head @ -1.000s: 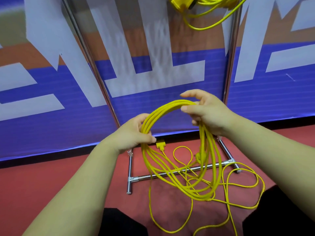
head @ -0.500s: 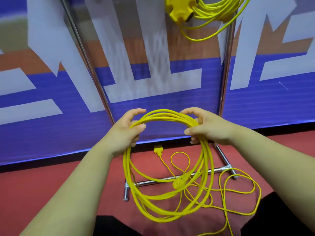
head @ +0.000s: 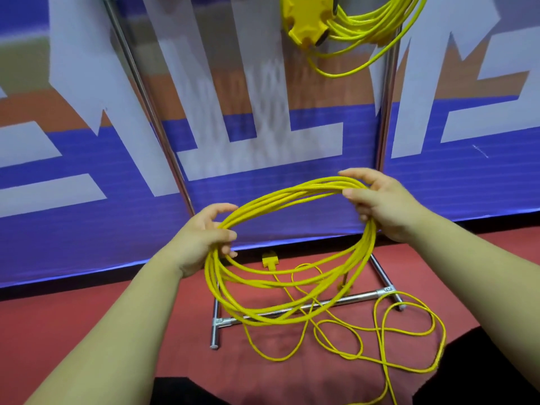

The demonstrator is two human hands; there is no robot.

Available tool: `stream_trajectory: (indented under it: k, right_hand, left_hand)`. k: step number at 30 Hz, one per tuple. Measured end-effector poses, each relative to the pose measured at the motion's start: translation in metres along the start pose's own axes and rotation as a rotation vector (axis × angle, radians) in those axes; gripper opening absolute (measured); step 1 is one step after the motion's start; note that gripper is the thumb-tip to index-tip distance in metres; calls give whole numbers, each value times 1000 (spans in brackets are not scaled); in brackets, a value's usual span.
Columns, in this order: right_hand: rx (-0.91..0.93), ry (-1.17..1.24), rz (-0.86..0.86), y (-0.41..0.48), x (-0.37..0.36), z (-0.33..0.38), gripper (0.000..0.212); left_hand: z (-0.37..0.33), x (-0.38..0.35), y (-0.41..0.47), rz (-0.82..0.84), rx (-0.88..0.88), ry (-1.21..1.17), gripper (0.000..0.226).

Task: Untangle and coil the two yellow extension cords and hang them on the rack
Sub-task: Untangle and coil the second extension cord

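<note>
Head view: coil (head: pixel 292 195) now spread wide and flatter than a second ago, left hand (head: pixel 204 238) gripping its left side and right hand (head: pixel 382 206) pinching the far right. Loose tail (head: pixel 380 328) lies on the floor (head: pixel 87 317), so coiling looks unfinished. Other cord (head: pixel 365 27) hangs on the rack (head: pixel 385 112).

One yellow cord (head: pixel 292 197) forms a wide multi-loop coil, gripped by the left hand (head: pixel 201 238) and the right hand (head: pixel 385 206), its loose tail (head: pixel 409 331) sprawled below them. The second cord (head: pixel 365 27) hangs coiled on the rack (head: pixel 385 112), above the right hand.
</note>
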State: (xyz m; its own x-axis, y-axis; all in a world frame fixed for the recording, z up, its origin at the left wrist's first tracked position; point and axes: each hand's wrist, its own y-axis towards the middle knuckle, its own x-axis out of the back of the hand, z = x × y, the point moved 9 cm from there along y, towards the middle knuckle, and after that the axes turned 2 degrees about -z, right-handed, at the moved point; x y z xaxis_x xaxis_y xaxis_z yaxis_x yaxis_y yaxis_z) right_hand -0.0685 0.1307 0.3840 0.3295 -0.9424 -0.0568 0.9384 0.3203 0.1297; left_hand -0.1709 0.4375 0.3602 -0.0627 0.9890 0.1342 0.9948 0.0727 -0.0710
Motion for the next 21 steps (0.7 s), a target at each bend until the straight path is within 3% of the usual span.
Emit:
stream_trajectory:
  k: [2, 6, 10, 12, 15, 19, 21]
  right_hand:
    - [-55, -84, 67, -2, -5, -11, 39]
    - [-212, -208, 267, -19, -32, -25, 47]
    - [-96, -290, 348, -23, -66, -17, 65]
    - [-33, -284, 344, -22, -80, -11, 67]
    - [61, -233, 313, -20, -89, 0, 49]
    - [59, 5, 111, -4, -59, 8, 36]
    - [31, 50, 21, 0, -41, 4, 35]
  left_hand:
    - [-13, 3, 0, -87, -68, -88, 62]
    - [-43, -1, -7, -130, -207, 71, 44]
    - [-58, -24, -14, -31, -265, 249, 37]
    - [-62, -36, -17, 3, -277, 286, 37]
    - [-59, -39, -15, 38, -242, 262, 49]
    - [-23, -37, -11, 221, -84, 188, 71]
    - [-9, -27, -5, 181, -34, 166, 69]
